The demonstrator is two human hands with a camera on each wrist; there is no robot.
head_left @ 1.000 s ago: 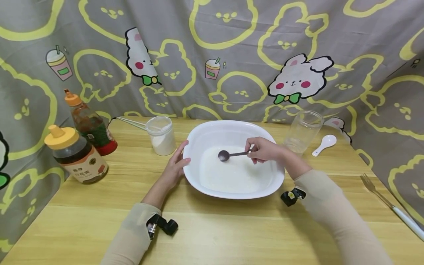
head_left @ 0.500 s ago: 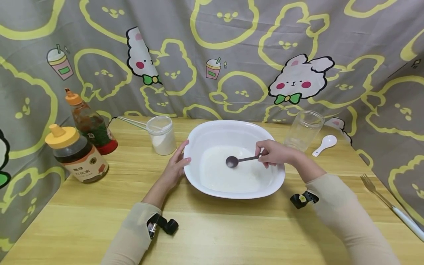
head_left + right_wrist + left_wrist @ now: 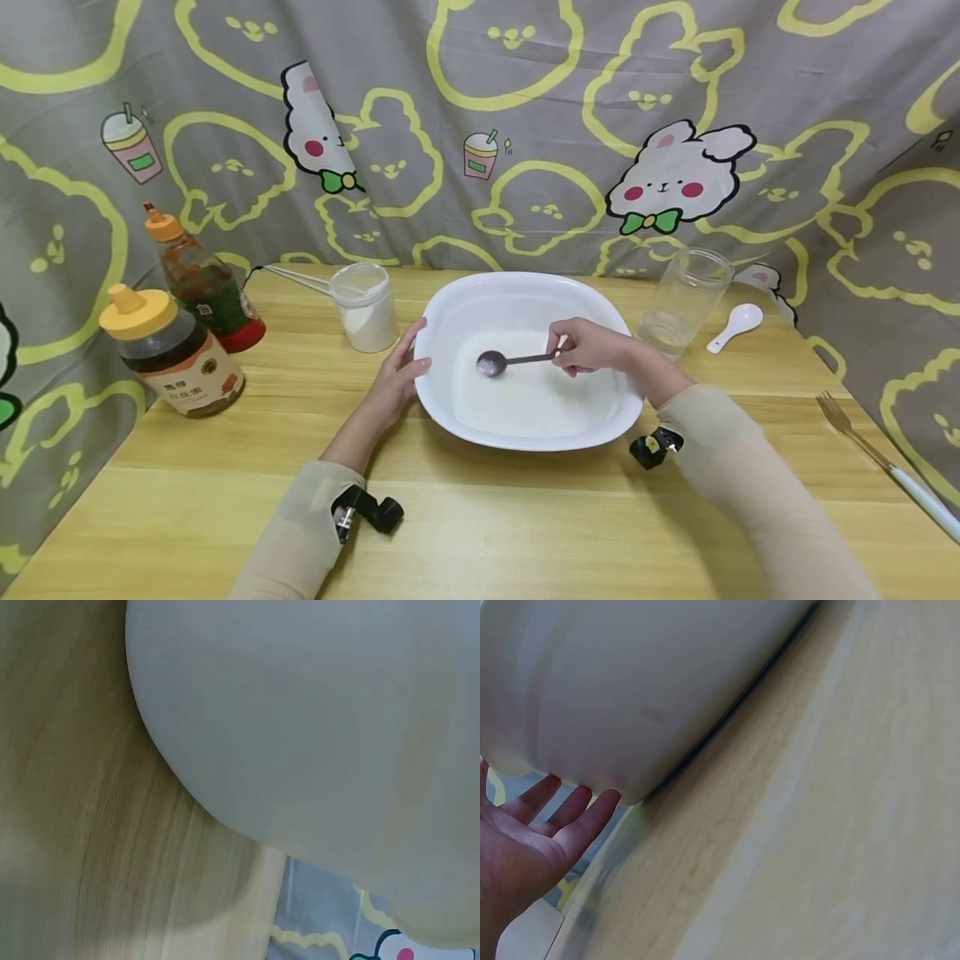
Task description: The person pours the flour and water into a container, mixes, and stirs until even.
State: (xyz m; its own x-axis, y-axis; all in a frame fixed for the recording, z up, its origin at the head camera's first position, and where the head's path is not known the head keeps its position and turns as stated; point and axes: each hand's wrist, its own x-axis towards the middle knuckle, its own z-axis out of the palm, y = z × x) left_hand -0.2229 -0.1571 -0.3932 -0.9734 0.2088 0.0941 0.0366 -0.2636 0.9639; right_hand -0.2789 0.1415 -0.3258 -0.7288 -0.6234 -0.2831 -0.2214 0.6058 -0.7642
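The right hand [image 3: 588, 346] pinches a dark round-bowled spoon [image 3: 492, 364] over a white oval basin [image 3: 510, 302]; the left hand [image 3: 396, 379], grip wide, touches its side. A grey cartoon-print curtain [image 3: 525, 125] backs the yellow wood-grain counter [image 3: 487, 533].

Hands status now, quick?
Left hand: open, touching the white basin.
Right hand: closed, holding the dark spoon by its handle.
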